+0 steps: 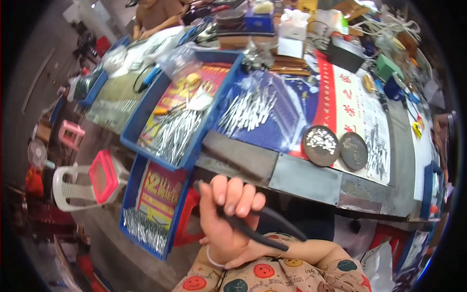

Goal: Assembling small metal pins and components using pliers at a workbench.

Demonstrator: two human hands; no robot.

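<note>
My left hand [227, 207] is raised in front of the bench edge, palm toward me, with fingers curled round black-handled pliers [260, 238]. The two curved handles spread down to the right; a dark tip shows beside the thumb, and the jaws are mostly hidden. A pale bracelet [214, 258] circles the left wrist. My right forearm crosses in front of my body, and my right hand [245, 255] grips the left wrist from below. Most of its fingers are hidden, with fingertips showing on the wrist's far left side.
The bench holds a blue tray [127, 138] of thin metal pieces, a loose metal pile [248, 109], and two round dishes [321, 163] of small parts. A lower blue tray [127, 204] holds more pieces. A white chair [73, 194] stands left; another person [160, 14] sits at the far left.
</note>
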